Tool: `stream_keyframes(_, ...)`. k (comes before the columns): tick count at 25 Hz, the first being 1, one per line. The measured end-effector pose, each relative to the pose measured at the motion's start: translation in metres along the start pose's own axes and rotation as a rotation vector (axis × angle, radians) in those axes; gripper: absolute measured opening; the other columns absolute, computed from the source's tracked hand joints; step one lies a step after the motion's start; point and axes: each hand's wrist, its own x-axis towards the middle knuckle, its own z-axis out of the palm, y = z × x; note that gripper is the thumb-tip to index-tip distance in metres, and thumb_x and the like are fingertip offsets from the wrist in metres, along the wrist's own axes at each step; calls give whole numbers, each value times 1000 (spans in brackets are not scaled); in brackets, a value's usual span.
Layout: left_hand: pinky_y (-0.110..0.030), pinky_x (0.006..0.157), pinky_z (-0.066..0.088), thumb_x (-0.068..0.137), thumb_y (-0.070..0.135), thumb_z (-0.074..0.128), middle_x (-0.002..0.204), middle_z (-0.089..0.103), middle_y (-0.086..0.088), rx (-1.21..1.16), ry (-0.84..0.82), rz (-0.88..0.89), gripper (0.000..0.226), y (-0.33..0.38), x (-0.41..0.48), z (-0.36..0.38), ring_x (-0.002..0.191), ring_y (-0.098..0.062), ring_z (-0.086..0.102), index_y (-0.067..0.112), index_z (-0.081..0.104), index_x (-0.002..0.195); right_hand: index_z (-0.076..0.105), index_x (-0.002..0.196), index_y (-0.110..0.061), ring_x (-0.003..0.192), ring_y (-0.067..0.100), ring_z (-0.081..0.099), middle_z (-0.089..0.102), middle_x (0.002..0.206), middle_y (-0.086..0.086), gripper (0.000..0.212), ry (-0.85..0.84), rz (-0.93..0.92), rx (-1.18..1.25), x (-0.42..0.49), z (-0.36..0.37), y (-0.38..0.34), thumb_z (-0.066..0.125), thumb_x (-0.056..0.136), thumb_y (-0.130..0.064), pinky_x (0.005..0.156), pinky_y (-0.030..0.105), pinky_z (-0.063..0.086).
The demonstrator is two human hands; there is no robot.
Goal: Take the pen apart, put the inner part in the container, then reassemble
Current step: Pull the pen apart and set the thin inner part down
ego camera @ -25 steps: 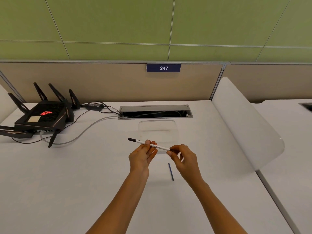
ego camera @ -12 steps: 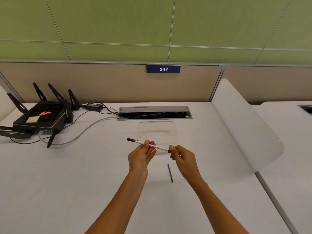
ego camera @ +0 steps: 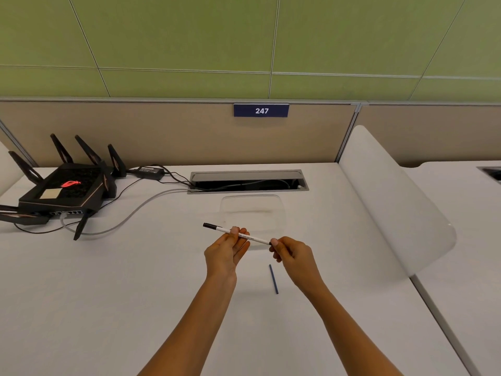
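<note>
A slim white pen point(ego camera: 254, 238) with a black cap at its left end is held level above the white desk point(ego camera: 108, 294). My left hand point(ego camera: 226, 251) pinches its middle. My right hand point(ego camera: 292, 256) pinches its dark right end with thumb and fingertips. A thin dark blue inner part point(ego camera: 273, 278) lies loose on the desk just below my right hand. A clear shallow container point(ego camera: 252, 213) sits on the desk right behind the pen.
A black router point(ego camera: 65, 191) with antennas and cables stands at the back left. An open cable slot point(ego camera: 248, 181) is set in the desk behind the container. A white curved divider point(ego camera: 393, 207) borders the desk on the right.
Both hands with the pen have drifted slightly up and away from me. The fingers of my right hand have shifted on the pen's end. The blue part has not moved.
</note>
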Motion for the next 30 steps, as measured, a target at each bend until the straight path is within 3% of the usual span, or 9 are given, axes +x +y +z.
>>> stream_keyframes(3,-33,70,62,86,17,67,89,77,-14,0,9,-7,17,-1,1,1,84,-24,74,3,71,94,63,90,-24,78,10,61,64,80,-12,4,26,-23,1,-1,1,1,65,89,-23,64,12,46)
stream_keyframes(6,-33,69,62,85,17,67,87,77,-12,-3,11,-5,16,-2,2,2,84,-24,74,4,71,94,67,87,-22,69,7,61,65,73,-11,19,2,36,24,1,2,-1,59,90,-39,61,12,47)
stream_keyframes(8,-32,68,62,85,17,67,86,77,-12,-3,4,-5,16,-2,2,2,83,-24,74,4,71,93,68,80,-20,61,6,59,63,66,-10,29,-20,62,36,3,3,-1,50,95,-38,57,12,46)
stream_keyframes(12,-33,69,62,86,17,67,85,77,-12,-6,13,-9,16,-1,4,2,83,-24,74,5,71,94,63,89,-23,75,9,60,63,78,-12,2,8,21,18,3,4,-1,62,91,-25,65,13,45)
stream_keyframes(15,-33,69,62,86,18,67,87,77,-12,1,17,-6,16,0,6,2,83,-24,74,5,71,95,68,86,-17,70,10,62,67,74,-7,25,5,79,69,5,4,-2,57,91,-39,62,14,47)
stream_keyframes(17,-32,68,62,86,18,67,87,77,-12,4,7,-3,17,0,6,2,83,-24,74,5,71,96,69,86,-14,65,9,61,66,70,-6,31,-12,107,74,6,5,-2,51,95,-37,58,13,47)
stream_keyframes(22,-33,69,62,86,17,67,87,77,-13,1,20,-12,18,-1,8,1,83,-24,74,3,71,97,67,93,-17,80,13,62,66,82,-5,9,9,61,66,7,6,-1,64,90,-25,68,16,47)
stream_keyframes(26,-32,68,62,86,16,67,88,77,-13,1,14,-11,19,0,9,-1,84,-23,74,2,71,97,70,87,-13,65,10,61,66,70,-4,27,-20,119,67,9,5,-2,53,95,-33,60,14,47)
stream_keyframes(30,-33,70,62,86,17,67,88,77,-14,0,34,-14,19,0,12,-1,83,-24,74,2,71,97,67,89,-15,64,8,57,62,70,-8,14,1,38,-58,11,8,0,57,94,-21,61,13,43)
